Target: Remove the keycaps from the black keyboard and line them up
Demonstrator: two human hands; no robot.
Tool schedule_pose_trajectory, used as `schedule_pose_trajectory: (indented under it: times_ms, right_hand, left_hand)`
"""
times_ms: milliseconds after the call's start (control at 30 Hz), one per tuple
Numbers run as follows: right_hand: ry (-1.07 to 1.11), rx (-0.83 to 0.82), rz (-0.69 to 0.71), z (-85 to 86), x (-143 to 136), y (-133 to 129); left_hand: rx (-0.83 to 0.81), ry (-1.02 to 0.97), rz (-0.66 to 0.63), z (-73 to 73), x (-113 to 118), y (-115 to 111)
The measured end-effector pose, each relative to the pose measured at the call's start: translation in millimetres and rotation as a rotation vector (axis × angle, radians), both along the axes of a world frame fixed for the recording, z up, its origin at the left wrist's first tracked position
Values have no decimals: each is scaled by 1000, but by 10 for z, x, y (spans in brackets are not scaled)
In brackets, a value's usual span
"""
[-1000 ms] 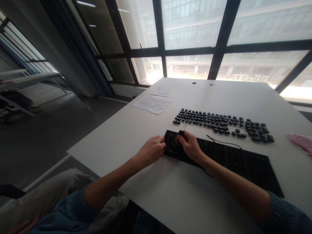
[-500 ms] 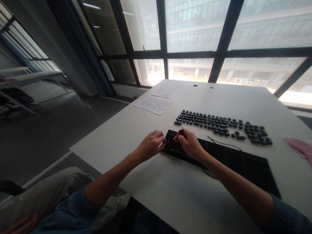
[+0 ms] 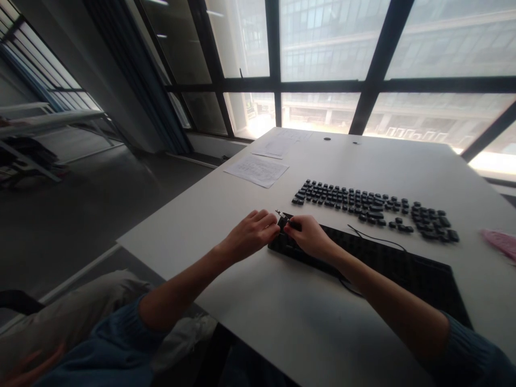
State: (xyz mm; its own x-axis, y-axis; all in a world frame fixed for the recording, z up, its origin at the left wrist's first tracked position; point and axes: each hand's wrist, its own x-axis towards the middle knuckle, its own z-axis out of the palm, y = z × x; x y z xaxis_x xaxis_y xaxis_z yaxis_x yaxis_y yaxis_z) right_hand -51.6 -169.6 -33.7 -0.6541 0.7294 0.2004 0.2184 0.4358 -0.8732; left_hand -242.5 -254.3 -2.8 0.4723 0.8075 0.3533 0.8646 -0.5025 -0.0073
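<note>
A black keyboard base (image 3: 427, 277) lies slantwise on the white table, and both hands work over its left end. My right hand (image 3: 308, 234) is closed around the dark handle of a small keycap puller (image 3: 282, 216), whose metal prongs point up and left towards my other hand. My left hand (image 3: 253, 234) is pinched beside the prongs, at the keyboard's left corner. Whatever its fingertips hold is hidden. Behind the base, loose black keycaps (image 3: 342, 199) stand in rows laid out like a keyboard.
A thin black cable (image 3: 379, 240) curls behind the keyboard base. Printed paper sheets (image 3: 258, 171) lie farther back on the left of the white table (image 3: 181, 236). A pink cloth-like thing (image 3: 500, 242) sits at the right. Someone's hand (image 3: 36, 365) shows at lower left.
My right hand has turned the puller, so its prongs now tilt left instead of up. My left hand has come closer to it. The view has shifted slightly.
</note>
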Motion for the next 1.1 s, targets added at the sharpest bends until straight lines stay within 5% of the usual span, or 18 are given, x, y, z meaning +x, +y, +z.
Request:
schedule_pose_trajectory:
  times_ms: [133,233,700,1100]
  right_hand:
    - [-37,155,-46,-79,-18,-30]
    - [-117,216,-52,-129,-36,-47]
    - [-299,324,-51,-259,-91,-60]
    - [-536,363,-4,-173,-86,-108]
  left_hand:
    - [-113,-443,101,-202,-157,141]
    - [-289,-591,121,-315,-244,249]
    - [-465,-638,56,-436,-291,311]
    - [-514,-604,54,-432,-274,297]
